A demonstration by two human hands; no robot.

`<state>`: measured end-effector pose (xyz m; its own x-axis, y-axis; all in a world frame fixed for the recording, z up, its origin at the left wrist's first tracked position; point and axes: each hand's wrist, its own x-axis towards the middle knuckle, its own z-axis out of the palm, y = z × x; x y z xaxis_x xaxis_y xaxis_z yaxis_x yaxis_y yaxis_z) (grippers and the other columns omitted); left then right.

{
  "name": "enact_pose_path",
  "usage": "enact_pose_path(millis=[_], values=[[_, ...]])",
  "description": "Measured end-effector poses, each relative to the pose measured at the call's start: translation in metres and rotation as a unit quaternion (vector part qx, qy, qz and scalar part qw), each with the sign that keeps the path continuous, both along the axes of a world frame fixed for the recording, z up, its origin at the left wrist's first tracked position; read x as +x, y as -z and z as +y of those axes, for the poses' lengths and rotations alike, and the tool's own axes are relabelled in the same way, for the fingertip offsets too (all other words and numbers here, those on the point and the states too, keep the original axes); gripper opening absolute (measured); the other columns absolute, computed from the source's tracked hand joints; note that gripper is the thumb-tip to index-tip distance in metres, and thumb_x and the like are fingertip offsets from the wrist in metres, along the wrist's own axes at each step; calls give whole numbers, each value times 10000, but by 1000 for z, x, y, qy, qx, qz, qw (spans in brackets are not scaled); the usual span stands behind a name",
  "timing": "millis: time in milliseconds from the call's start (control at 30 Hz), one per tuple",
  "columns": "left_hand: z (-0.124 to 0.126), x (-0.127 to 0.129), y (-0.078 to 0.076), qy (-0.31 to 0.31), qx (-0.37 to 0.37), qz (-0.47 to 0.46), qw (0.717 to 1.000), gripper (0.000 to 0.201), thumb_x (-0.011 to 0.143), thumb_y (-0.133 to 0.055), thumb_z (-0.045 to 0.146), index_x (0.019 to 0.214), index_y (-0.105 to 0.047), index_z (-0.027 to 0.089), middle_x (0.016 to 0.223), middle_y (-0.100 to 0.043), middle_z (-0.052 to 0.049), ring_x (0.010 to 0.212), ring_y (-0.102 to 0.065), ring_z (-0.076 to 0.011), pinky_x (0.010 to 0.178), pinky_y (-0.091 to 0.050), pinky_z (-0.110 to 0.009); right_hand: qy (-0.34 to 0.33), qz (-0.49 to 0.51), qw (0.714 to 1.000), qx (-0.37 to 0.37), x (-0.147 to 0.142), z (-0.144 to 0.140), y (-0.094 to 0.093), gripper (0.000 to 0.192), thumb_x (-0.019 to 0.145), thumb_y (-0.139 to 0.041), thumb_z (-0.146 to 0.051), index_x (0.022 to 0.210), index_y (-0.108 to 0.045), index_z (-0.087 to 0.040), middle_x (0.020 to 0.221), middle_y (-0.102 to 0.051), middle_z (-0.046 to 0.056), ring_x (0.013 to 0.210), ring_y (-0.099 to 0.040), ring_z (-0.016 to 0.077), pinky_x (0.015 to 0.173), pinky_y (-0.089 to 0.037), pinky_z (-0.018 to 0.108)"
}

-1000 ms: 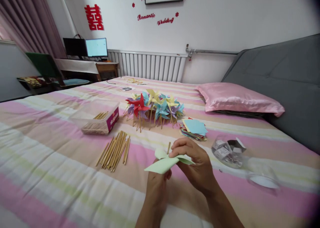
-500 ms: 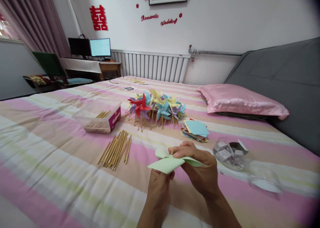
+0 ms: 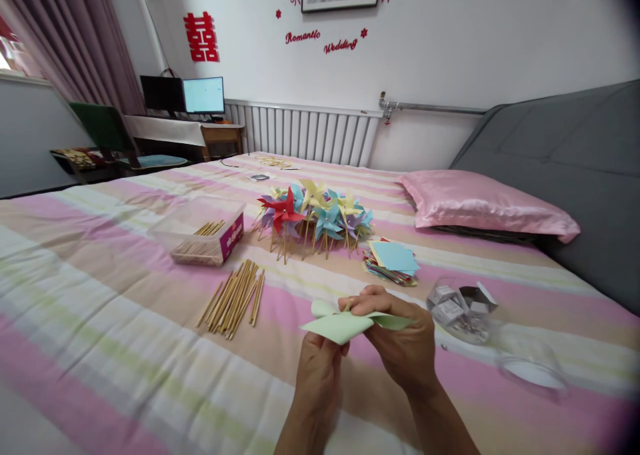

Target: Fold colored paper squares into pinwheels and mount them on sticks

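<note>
On my feed: striped bed (image 3: 125, 355) w/ loose sticks (image 3: 233, 302), pinwheels (image 3: 320, 212) & paper stack (image 3: 393, 258); radiator (image 3: 300, 135) at back wall. Over bed, L hand (image 3: 319, 368) grips green paper (image 3: 337, 327) from below, R hand (image 3: 397, 332) pinches its top. Stick tip (image 3: 348, 306) barely shows vs 1 sec ago.

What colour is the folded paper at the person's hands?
The folded paper is pale green; the head view shows it best.

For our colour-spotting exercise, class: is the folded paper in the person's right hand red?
No, the folded paper that the right hand grips is pale green.
</note>
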<state>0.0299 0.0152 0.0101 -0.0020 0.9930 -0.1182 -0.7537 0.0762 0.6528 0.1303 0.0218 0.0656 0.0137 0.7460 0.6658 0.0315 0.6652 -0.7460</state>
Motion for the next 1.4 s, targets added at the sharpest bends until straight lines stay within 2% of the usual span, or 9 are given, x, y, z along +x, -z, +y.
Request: enact_pose_path(millis=[133,233,600,800,1033,1133,1400], values=[[0,0,-2,4,-3,-3,1000,443,494,-848,391,866,-711,194,700,-643,-12,658,-535,-112,633,-416,-222,5,-8,1000,10,0,-1,-1,95,732,-727,-188,778,-685,-259,801,-753,-2,744,-698,191,814,-441,345],[-1,0,0,5,8,-9,1000,436,528,-835,388,901,-709,201,802,-675,-40,722,-568,-130,674,-433,-233,10,-19,1000,15,-1,-1,-2,74,739,-719,-198,771,-677,-250,800,-754,10,743,-701,202,816,-450,365],[2,0,11,-7,30,-15,999,369,593,-805,365,911,-712,202,874,-689,-60,703,-573,-118,679,-449,-231,14,-26,1000,8,-1,-4,-4,65,743,-706,-197,759,-673,-250,811,-756,12,766,-696,196,817,-473,356],[2,-1,12,-13,29,-4,999,360,580,-812,366,877,-711,189,766,-670,-49,705,-574,-135,667,-447,-236,11,-34,999,-1,0,-4,-5,56,742,-715,-223,755,-668,-251,806,-757,11,777,-693,196,831,-462,352],[2,-3,6,-9,24,-5,1000,287,570,-822,340,780,-711,180,763,-666,-41,699,-549,-124,656,-414,-226,12,-25,999,-19,0,-5,-5,47,757,-704,-263,749,-666,-238,792,-756,31,753,-692,209,825,-445,374],[2,-4,4,-13,27,3,1000,259,563,-826,324,740,-710,175,706,-641,-19,661,-516,-105,637,-395,-214,-4,-16,999,-32,1,-5,-5,45,759,-704,-259,756,-664,-238,811,-756,28,767,-693,204,840,-429,367],[1,-8,6,-18,51,63,997,267,614,-790,360,785,-721,167,664,-599,-10,655,-477,-108,631,-373,-215,-52,12,997,-51,4,-4,-4,35,762,-705,-255,760,-669,-256,845,-752,4,843,-698,198,916,-397,351]])
